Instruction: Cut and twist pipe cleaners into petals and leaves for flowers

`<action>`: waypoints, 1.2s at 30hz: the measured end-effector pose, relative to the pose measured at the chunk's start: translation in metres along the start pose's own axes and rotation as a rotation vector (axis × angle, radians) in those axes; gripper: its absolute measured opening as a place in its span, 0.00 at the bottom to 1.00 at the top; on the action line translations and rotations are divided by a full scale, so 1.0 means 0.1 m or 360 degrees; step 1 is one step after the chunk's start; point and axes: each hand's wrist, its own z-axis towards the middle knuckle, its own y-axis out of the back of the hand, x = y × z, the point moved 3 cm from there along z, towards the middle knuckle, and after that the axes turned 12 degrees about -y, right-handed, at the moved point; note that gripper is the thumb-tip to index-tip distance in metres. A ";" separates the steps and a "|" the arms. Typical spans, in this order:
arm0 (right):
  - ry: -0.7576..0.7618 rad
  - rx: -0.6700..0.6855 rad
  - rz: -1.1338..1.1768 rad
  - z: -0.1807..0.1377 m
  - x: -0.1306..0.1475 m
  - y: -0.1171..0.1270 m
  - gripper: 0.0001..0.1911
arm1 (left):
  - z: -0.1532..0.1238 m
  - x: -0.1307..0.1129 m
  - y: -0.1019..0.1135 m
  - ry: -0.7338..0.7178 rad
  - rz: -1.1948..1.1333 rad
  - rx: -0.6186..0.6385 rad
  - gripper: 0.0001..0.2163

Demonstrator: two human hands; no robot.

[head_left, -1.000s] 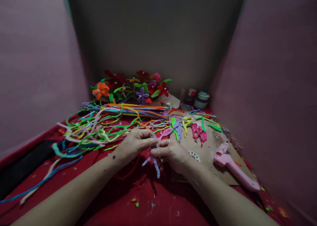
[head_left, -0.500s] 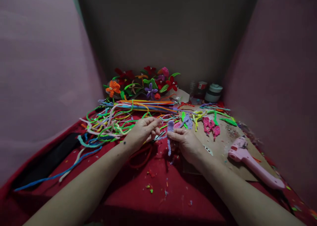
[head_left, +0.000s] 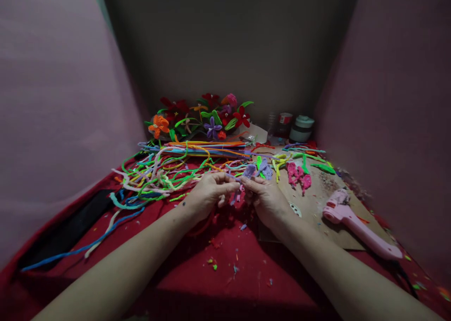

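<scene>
Close together over the red cloth, both my hands work on one lilac pipe cleaner (head_left: pixel 250 171), whose upper end is bent into a petal-like loop. My right hand (head_left: pixel 265 196) pinches it just below the loop. Between thumb and forefinger, my left hand (head_left: pixel 211 192) closes on its thin end, drawn sideways. Fingers cover much of the strand. Below the fingertips lie small lilac and pink pieces. Just beyond my right hand rests a lilac flower piece (head_left: pixel 267 171) with a green leaf beside it.
Loose coloured pipe cleaners (head_left: pixel 165 171) heap at the left. Pipe-cleaner flowers (head_left: pixel 213 126) stand at the back. On the cardboard (head_left: pixel 313 232) at right are a pink glue gun (head_left: pixel 362 229) and pink pieces (head_left: pixel 299 176). A lidded jar (head_left: pixel 302 128) stands behind.
My left hand has moved right and taken the lilac pipe cleaner's thin end, which hung down before. The loop has tilted away. The scissors blades seen near my left fingers no longer show.
</scene>
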 end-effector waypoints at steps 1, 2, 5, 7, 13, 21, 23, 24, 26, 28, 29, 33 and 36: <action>-0.0002 0.0018 0.0015 0.00 -0.01 0.00 0.12 | 0.00 0.02 -0.02 0.0046 -0.0052 0.0033 0.11; -0.0001 0.0039 0.0018 0.01 -0.01 0.00 0.11 | 0.00 0.04 -0.03 0.0080 -0.0093 0.0046 0.10; 0.0054 0.0050 -0.0050 0.00 0.00 0.00 0.10 | -0.01 0.04 -0.05 0.0098 -0.0108 0.0018 0.10; 0.0102 0.0024 -0.0154 -0.01 0.04 0.01 0.08 | -0.01 0.01 -0.05 0.0054 -0.0045 0.0007 0.09; 0.0089 -0.0100 -0.0417 -0.05 0.10 -0.02 0.06 | -0.01 -0.06 -0.04 -0.0126 0.0072 -0.0036 0.08; 0.0045 -0.0133 -0.0429 -0.05 0.09 -0.02 0.09 | -0.04 -0.08 0.00 -0.0686 0.0825 -0.0059 0.03; -0.0028 -0.0069 -0.0296 -0.04 0.06 -0.01 0.09 | -0.08 -0.11 -0.01 -0.1108 0.1293 0.0073 0.06; -0.0067 -0.0039 -0.0240 -0.03 0.05 -0.01 0.09 | -0.10 -0.12 -0.03 -0.1292 0.1491 0.0177 0.07; -0.0112 -0.0003 -0.0181 -0.01 0.04 0.00 0.09 | -0.12 -0.14 -0.05 -0.1470 0.1662 0.0315 0.08; -0.0078 0.0015 -0.0176 -0.02 0.04 0.01 0.09 | -0.09 -0.17 -0.01 -0.1299 0.1444 0.0221 0.08; -0.0034 0.0019 -0.0202 -0.02 0.05 0.00 0.09 | -0.06 -0.17 0.01 -0.1100 0.1214 0.0140 0.07; 0.0155 -0.0001 -0.0424 -0.06 0.10 -0.03 0.08 | 0.02 -0.06 0.06 -0.0161 0.0219 0.0173 0.11; 0.0314 -0.0005 -0.0638 -0.10 0.13 -0.06 0.07 | 0.02 -0.02 0.06 0.0096 -0.0103 0.0327 0.12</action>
